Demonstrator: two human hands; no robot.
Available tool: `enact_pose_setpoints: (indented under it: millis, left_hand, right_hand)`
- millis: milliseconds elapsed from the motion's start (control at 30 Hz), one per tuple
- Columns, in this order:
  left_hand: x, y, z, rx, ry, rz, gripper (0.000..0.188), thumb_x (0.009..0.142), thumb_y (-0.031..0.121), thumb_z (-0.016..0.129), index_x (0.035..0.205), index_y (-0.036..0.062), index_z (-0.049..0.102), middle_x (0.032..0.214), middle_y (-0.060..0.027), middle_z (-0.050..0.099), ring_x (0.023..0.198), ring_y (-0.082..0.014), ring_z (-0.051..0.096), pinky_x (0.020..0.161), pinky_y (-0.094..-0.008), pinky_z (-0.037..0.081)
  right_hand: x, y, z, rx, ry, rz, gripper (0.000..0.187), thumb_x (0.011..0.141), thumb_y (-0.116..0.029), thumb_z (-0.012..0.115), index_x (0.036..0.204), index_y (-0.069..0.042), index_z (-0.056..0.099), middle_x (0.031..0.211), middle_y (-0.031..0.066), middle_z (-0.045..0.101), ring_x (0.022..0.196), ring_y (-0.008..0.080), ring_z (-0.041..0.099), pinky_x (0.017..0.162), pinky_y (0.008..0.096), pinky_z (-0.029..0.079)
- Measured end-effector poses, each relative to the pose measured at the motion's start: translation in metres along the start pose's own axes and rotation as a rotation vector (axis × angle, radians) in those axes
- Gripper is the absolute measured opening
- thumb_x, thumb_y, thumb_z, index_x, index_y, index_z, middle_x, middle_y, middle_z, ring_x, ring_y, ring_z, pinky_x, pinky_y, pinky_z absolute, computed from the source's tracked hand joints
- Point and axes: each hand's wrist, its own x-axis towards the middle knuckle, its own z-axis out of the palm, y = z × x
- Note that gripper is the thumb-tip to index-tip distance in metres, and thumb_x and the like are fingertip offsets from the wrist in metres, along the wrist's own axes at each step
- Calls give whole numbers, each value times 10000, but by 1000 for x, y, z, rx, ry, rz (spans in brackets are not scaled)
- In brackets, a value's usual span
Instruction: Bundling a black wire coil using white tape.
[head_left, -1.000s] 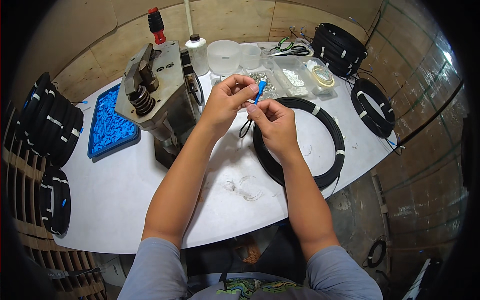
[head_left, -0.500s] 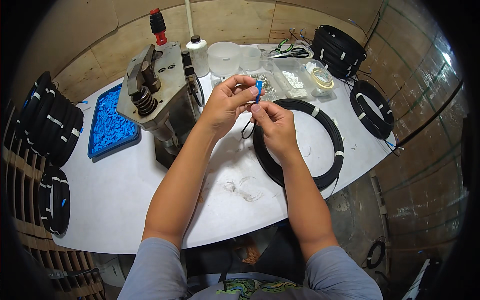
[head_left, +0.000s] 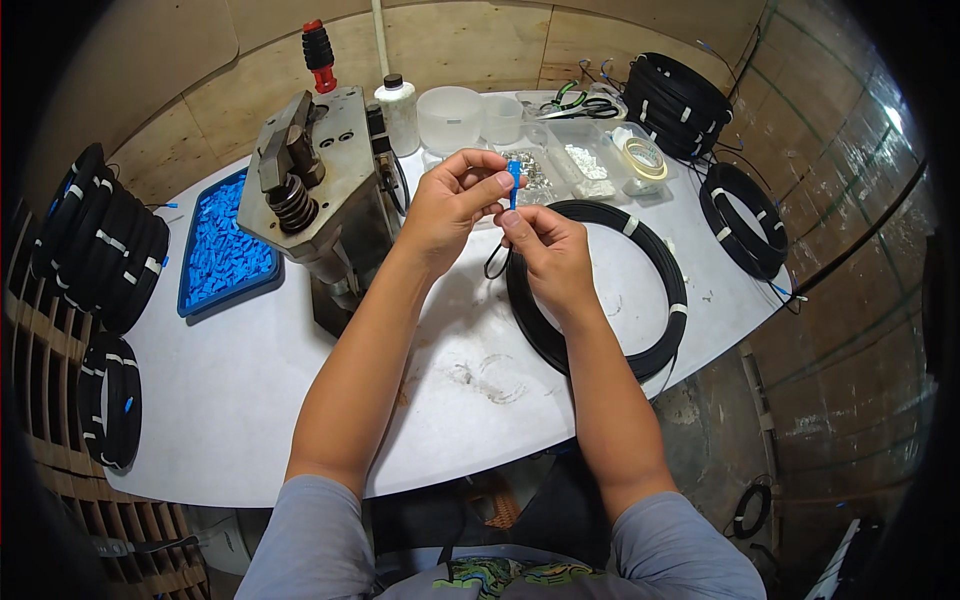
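Left hand point(head_left: 452, 208): thumb and forefinger pinch the blue connector point(head_left: 515, 168), I judge to hold it firm while leaving its top exposed.
Blue connector: roughly upright, raised above the white table point(head_left: 240, 410), between the fingertips of both hands.
Right hand point(head_left: 550, 250): thumb and forefinger pressed together just below, pinching the lead point(head_left: 513, 200); from my camera I cannot tell exactly where the fingertips bear. This likely steadies the lower end.
Cable loop point(head_left: 494, 264): black, hanging slack under the hands, which I take as play for the fingers.
Black coil point(head_left: 667, 260): flat on the table, partly behind the right forearm, bound by white ties, presumably so its turns don't spring apart.
Blue tray point(head_left: 232, 299): left of the metal press point(head_left: 345, 130), its raised rim probably containing the heaped blue pieces point(head_left: 222, 250).
Clear boxes point(head_left: 560, 185): beyond the hands, with metal bits point(head_left: 535, 178) and white pieces point(head_left: 588, 162) apart, I suppose against mixing.
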Motion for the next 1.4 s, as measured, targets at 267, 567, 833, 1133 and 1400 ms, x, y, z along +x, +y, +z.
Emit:
enact_pose_setpoints:
  millis: [267, 567, 833, 1133, 1400]
  left_hand:
    - [1, 0, 2, 48, -23, 2, 204, 911, 94, 691, 1084, 21, 610, 981, -94, 714, 833, -103, 647, 750, -260, 536]
    - [-1, 1, 0, 68, -34, -37, 215, 913, 73, 678, 1107, 33, 595, 1032, -117, 687, 928, -147, 644, 787, -292, 519]
    - [0, 0, 0, 67, -45, -48, 222, 898, 53, 693, 1099, 41, 598, 1003, -81, 685, 883, -129, 638, 794, -283, 518]
    - [-2, 0, 5, 61, 42, 62, 243, 860, 53, 746, 1063, 43, 613, 946, -43, 687, 824, -95, 617, 744, -253, 499]
    - [-1, -1, 3, 24, 36, 30, 207, 840, 35, 761, 1022, 5, 666, 938, -59, 698, 854, -117, 645, 792, -272, 524]
  right_hand:
    - [1, 3, -3, 35, 26, -14, 214, 948, -209, 677, 955, 4, 706, 786, -1, 637, 728, 61, 534, 692, 221, 429]
    - [1, 3, -2, 75, -4, 4, 212, 945, -209, 677, 952, 1, 705, 868, 25, 680, 766, 72, 563, 724, 235, 451]
    - [2, 4, -4, 91, -6, -2, 211, 946, -210, 675, 964, -2, 704, 885, 32, 691, 769, 77, 579, 732, 233, 456]
    - [2, 1, 2, 126, 80, -39, 200, 944, -191, 686, 960, 8, 690, 786, 9, 652, 734, 58, 573, 694, 215, 456]
    - [1, 0, -2, 84, 55, -24, 211, 958, -199, 662, 980, 8, 692, 831, 10, 652, 751, 70, 561, 712, 220, 443]
